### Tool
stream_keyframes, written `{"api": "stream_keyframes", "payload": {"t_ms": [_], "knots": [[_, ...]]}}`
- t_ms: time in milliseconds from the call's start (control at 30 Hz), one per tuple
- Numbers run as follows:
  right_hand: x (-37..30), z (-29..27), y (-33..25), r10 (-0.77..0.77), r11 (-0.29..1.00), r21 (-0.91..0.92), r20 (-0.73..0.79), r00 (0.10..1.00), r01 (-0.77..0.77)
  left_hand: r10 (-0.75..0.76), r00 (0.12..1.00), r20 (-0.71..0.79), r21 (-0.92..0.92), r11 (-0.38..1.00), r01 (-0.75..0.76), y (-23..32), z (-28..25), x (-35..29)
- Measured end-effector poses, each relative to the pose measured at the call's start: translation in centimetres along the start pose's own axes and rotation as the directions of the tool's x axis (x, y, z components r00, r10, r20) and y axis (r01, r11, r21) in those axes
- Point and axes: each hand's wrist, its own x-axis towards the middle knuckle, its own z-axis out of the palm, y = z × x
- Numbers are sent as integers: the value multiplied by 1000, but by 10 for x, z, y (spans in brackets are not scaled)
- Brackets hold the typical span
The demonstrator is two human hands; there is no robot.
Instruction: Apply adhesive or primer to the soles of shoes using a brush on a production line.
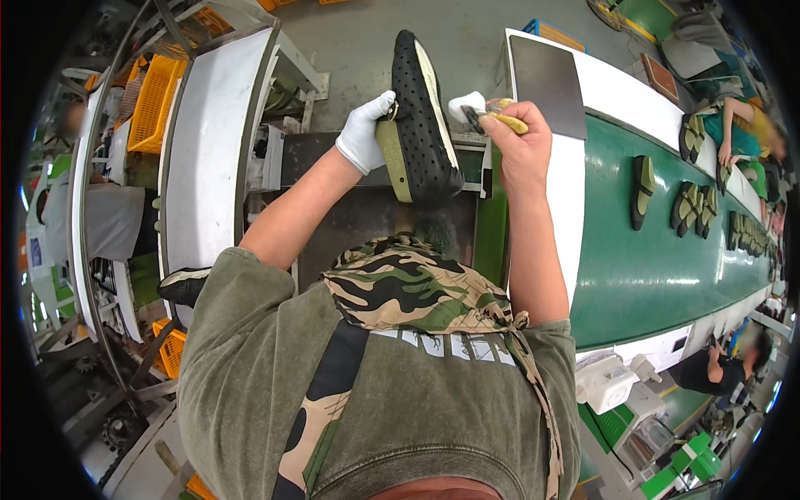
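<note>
My gloved left hand (364, 136) clasps the black-and-green shoe (416, 112) at the upper centre of the frame; just right of it, my bare right hand (525, 148) pinches a yellow-handled tool (512, 124), its white end (463, 107) near the shoe

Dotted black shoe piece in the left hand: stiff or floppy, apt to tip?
Likely stiff: the left hand holds the dotted black shoe piece by one side, yet its far end shows no sag. Stood upright, it may tip, being long and narrow-ended. The olive panel, looking like sheet material, might flex more.
</note>
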Motion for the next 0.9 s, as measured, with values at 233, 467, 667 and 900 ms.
{"api": "stream_keyframes", "payload": {"t_ms": [233, 467, 667, 900], "knots": [[-14, -29, 1, 48, 991, 128, -139, 989, -30, 117, 972, -204, -98, 985, -140, -10, 1, -2], [-57, -78, -7, 52, 992, 129, -419, 907, 3, 119, 939, -323, -48, 989, -142, -49, 9, 38], [-154, -178, 4, 175, 978, 204, -685, 707, -44, 16, 894, -449, 139, 989, 52, -114, 14, 64], [-405, -287, -16, 110, 994, 108, -990, -93, 27, -283, 903, -324, 195, 914, 357, -234, 34, 115]]}}
